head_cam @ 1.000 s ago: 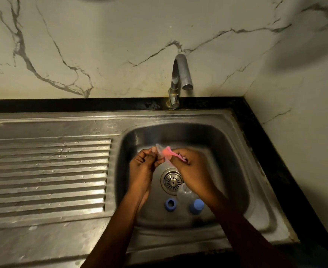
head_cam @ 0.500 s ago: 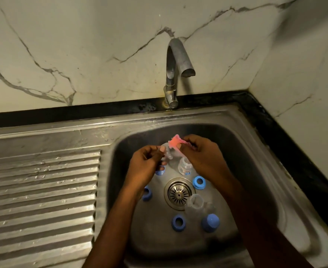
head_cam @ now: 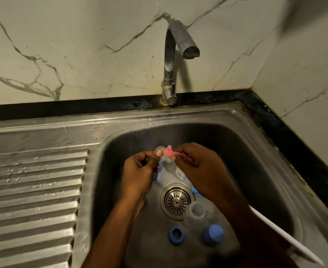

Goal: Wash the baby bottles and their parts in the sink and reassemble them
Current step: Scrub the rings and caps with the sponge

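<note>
Since a second ago your hands have stayed together above the drain (head_cam: 177,201), and more blue parts show beneath them. At frame centre your left hand (head_cam: 140,171) pinches a clear teat (head_cam: 167,160), while your right hand (head_cam: 199,169) grips the pink brush (head_cam: 169,152) whose head touches it. Lower on the sink (head_cam: 120,120) floor lie a blue ring (head_cam: 176,234), a blue cap (head_cam: 212,234) and a clear bottle (head_cam: 197,211).
</note>
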